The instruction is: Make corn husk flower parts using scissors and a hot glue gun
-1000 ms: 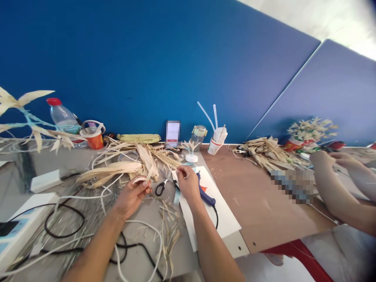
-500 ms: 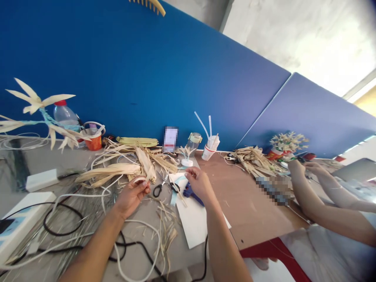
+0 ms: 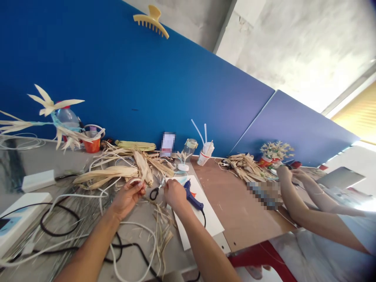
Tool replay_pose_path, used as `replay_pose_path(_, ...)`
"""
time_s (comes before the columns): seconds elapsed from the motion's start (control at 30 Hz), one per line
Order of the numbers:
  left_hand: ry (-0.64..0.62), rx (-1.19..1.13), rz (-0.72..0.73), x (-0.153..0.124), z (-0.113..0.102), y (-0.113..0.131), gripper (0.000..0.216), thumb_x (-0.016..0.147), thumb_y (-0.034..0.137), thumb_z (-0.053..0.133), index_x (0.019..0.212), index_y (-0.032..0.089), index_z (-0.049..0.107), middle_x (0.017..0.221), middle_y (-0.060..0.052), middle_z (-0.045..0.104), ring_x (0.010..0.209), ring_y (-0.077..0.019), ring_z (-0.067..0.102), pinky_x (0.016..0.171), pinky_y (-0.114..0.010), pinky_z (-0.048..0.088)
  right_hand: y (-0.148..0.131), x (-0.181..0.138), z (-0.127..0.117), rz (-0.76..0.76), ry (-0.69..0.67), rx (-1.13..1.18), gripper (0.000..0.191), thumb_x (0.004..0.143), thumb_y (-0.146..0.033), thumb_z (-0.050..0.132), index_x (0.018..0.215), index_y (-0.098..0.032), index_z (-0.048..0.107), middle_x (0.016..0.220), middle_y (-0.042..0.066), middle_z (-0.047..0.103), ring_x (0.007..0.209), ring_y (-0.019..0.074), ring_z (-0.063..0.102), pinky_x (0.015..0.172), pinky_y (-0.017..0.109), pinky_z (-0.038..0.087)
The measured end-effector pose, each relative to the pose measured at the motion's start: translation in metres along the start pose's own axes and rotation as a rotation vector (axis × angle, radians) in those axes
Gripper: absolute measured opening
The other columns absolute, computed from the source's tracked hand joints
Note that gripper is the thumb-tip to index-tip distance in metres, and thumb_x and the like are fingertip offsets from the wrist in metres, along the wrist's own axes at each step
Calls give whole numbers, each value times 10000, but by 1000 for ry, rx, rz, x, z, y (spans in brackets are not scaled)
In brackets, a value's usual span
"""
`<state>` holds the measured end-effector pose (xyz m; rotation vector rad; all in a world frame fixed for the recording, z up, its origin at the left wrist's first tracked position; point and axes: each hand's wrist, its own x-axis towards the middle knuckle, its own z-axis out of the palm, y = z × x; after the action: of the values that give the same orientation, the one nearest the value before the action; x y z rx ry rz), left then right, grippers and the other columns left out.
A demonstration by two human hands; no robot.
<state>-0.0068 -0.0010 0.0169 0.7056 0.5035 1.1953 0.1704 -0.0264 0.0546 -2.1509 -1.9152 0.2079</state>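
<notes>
My left hand is closed around a small roll of tape, held just above the grey table beside a pile of dried corn husks. My right hand is curled shut with its back to me, so what its fingers grip is hidden. It hovers between the black-handled scissors and a blue glue gun that lies on a white sheet.
Black and white cables loop over the near left of the table. A water bottle, an orange cup, a jar and a cup of glue sticks stand along the blue partition. Another person's arms work at the right.
The camera has tilted upward. My right hand has drawn back left from the glue gun toward the scissors; my left hand has stayed put with the tape roll.
</notes>
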Motion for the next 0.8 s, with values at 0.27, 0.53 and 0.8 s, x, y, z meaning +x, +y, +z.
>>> replay_pose_path(0.27,14,-8,-5,2,-2,-2,156,636,152,792,712,121,660,684,-30,632,589,-92,562,572,-194,467,20,24,11,125,-107,-120,228,837,-206,506,989,-109,647,998,186,683,956,246,666,738,288,489)
replay_pose_path(0.53,22,8,-14,1,-1,-2,162,630,160,797,720,131,665,679,-18,634,597,-86,554,568,-185,463,18,62,-15,134,-35,-102,264,841,-167,450,996,-97,651,974,201,688,943,281,669,716,323,493)
replay_pose_path(0.8,34,23,-15,0,1,0,162,629,175,799,694,132,657,665,-5,607,596,-83,535,562,-190,455,-1,40,-3,18,-51,-109,239,870,-227,446,974,-131,640,926,168,690,889,265,676,709,319,493)
